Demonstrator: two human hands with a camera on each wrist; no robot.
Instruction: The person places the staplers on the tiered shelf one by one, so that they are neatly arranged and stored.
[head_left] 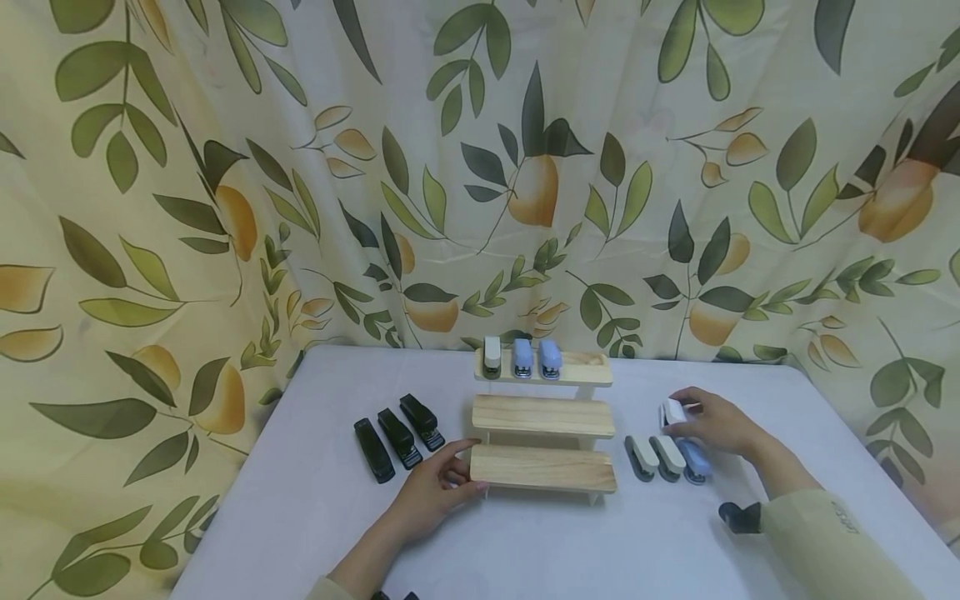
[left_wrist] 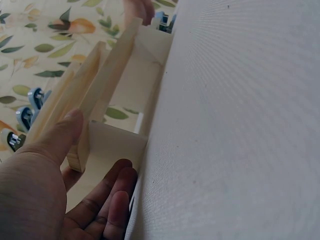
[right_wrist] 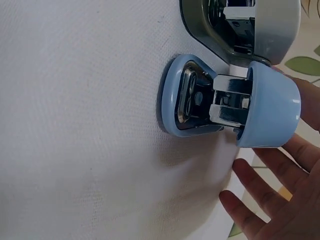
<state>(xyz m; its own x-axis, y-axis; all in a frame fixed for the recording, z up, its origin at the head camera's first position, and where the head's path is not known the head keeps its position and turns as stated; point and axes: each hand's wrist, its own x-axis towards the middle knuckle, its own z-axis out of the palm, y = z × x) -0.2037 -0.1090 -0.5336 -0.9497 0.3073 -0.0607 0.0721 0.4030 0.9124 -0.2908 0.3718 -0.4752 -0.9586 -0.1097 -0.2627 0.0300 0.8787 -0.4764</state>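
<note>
A three-step wooden display stand (head_left: 543, 467) has white supports. My left hand (head_left: 435, 492) grips the left end of its lowest board, thumb on the wood, as the left wrist view also shows. On the top board sit a white stapler (head_left: 491, 357) and two blue staplers (head_left: 522, 358). To the right of the stand, my right hand (head_left: 712, 423) pinches a white stapler (head_left: 672, 412) between thumb and fingers. Just in front of it lie a blue stapler (head_left: 696, 461) and two off-white staplers (head_left: 667, 457). The right wrist view shows the blue stapler (right_wrist: 272, 107) close up, hiding the pinched one.
Several black items lie about: three black staplers (head_left: 399, 437) in a slanted row left of the stand, and a black strap piece (head_left: 741, 517) by the right sleeve. A white cloth covers the table (head_left: 540, 550). A leaf-and-fruit patterned curtain (head_left: 480, 250) hangs behind.
</note>
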